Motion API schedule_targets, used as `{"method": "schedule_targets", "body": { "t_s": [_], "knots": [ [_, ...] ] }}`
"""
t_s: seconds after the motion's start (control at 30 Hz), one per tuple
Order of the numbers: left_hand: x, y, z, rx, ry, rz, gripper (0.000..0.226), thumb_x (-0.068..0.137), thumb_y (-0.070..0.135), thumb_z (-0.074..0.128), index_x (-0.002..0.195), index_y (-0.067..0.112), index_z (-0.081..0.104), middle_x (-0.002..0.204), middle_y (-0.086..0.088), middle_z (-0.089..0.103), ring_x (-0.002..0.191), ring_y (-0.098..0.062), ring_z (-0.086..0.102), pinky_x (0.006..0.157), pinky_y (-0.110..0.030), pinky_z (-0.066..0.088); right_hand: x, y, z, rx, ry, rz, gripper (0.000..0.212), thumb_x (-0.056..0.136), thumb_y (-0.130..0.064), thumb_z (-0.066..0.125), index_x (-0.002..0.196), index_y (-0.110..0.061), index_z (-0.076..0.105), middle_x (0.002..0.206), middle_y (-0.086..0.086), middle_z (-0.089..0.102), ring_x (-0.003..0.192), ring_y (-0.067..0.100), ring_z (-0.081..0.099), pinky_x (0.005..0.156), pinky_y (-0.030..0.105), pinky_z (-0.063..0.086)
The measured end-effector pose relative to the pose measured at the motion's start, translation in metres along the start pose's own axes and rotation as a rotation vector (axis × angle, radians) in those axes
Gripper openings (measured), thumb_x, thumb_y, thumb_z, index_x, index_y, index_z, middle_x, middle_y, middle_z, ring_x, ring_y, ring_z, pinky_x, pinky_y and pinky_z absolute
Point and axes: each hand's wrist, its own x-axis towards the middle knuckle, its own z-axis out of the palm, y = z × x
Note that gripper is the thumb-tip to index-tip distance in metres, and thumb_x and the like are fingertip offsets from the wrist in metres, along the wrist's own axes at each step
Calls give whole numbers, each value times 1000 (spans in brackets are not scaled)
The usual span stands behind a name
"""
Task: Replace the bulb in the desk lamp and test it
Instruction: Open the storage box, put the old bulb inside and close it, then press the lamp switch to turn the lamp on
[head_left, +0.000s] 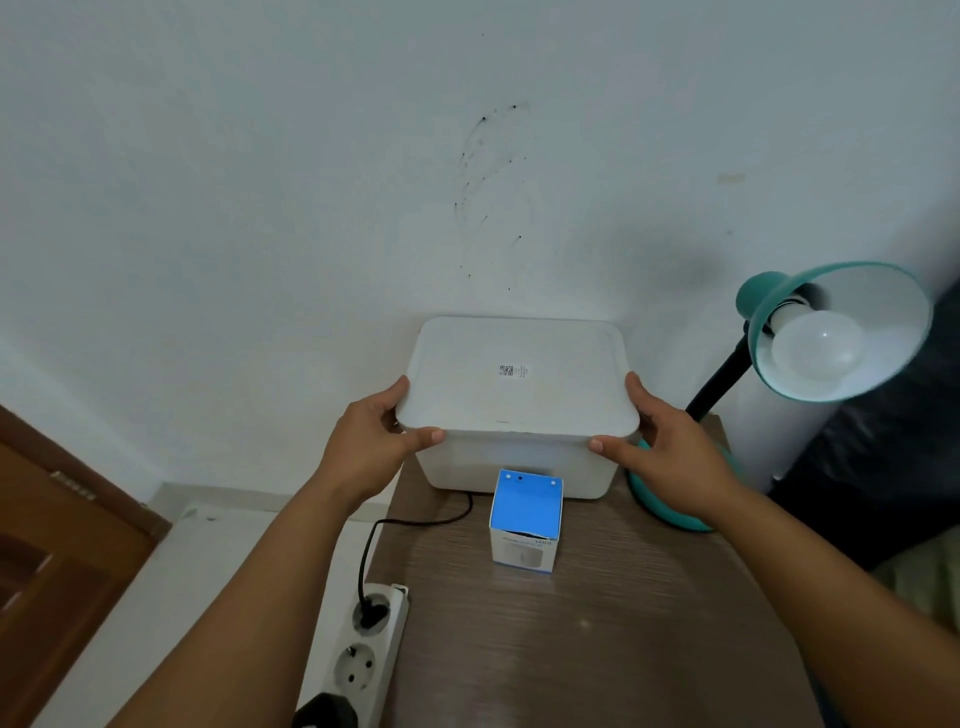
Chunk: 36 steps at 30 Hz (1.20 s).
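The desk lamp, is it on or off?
Off: the bulb in the teal desk lamp shows no glow, only a dull white.

The wall (311, 156) behind the table (597, 649) is plain white, with a scatter of dark specks and faint curved scuff marks above the table's far edge. The table has a brown wood-grain top. Left of the table, a white ledge (218, 571) runs along the wall base. Further left of the table stands a brown wooden door (57, 561) with a metal hinge. Right of the table lies a dark, glossy mass, unidentifiable. Lighting is soft and even.
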Motion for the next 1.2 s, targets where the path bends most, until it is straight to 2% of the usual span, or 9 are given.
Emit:
{"method": "schedule_targets", "body": {
  "t_s": [0.17, 0.27, 0.37, 0.53, 0.63, 0.7, 0.83, 1.03, 1.2],
  "knots": [
    [2, 4, 0, 80, -26, 9, 88, 88, 25, 80, 160, 20, 31, 156, 3, 47, 130, -9, 54, 95, -18, 39, 5, -3, -4, -90, -35, 12, 101, 81, -42, 74, 157, -25, 10, 159, -7, 27, 142, 8, 29, 115, 25, 26],
    [-3, 7, 1, 118, -36, 7, 87, 91, 27, 77, 161, 20, 27, 161, 0, 40, 140, -19, 49, 104, -25, 40, 4, -6, -4, -112, -41, 30, 98, 84, -39, 72, 157, -26, 9, 158, -7, 28, 139, 5, 28, 111, 20, 24],
    [-11, 12, 2, 174, -12, 21, 84, 93, 32, 75, 161, 16, 27, 161, -5, 40, 145, -24, 43, 113, -33, 38, -1, -10, -1, -112, -14, 32, 98, 84, -43, 71, 157, -28, 8, 160, -5, 26, 146, 12, 24, 116, 26, 23],
    [-33, 18, 12, 294, 112, 87, 65, 97, 40, 67, 150, 10, 44, 151, -11, 51, 140, -34, 47, 110, -40, 43, -23, -12, 4, -111, 48, 2, 90, 88, -47, 65, 157, -30, 9, 160, -6, 28, 146, 14, 26, 117, 30, 24],
    [-58, 30, 28, 243, 202, 144, 70, 102, 33, 60, 161, 12, 27, 167, -6, 27, 157, -25, 15, 122, -34, 22, -47, -2, 1, -157, 100, 34, 81, 90, -43, 65, 156, -28, 21, 156, -3, 35, 144, 18, 32, 110, 27, 27],
    [-77, 35, 44, 221, 212, 221, 68, 103, 28, 58, 161, 15, 26, 168, -1, 25, 158, -17, 11, 119, -24, 17, -68, 17, -3, -184, 123, 72, 73, 91, -39, 66, 153, -27, 30, 154, 2, 40, 140, 20, 38, 108, 26, 29],
    [-117, 34, 95, 200, 86, 379, 65, 103, 26, 60, 159, 21, 29, 160, 14, 26, 151, -1, 13, 112, -9, 12, -116, 59, -15, -243, 109, 148, 62, 91, -32, 66, 147, -33, 40, 154, 5, 39, 139, 21, 40, 112, 32, 33],
    [-142, 6, 174, 312, -262, 406, 74, 98, 39, 63, 161, 23, 26, 162, 17, 17, 157, -10, 10, 125, -24, 12, -156, 103, -20, -333, 139, 180, 58, 94, -33, 57, 148, -29, 36, 152, 1, 43, 136, 17, 44, 113, 35, 36],
    [-125, 7, 206, 451, -421, 382, 82, 97, 46, 60, 163, 23, 18, 170, 6, 12, 158, -14, 4, 129, -38, 14, -147, 123, -18, -491, 120, 169, 66, 98, -42, 48, 156, -23, 21, 164, 0, 19, 150, 15, 15, 121, 34, 13]
  ]
}}
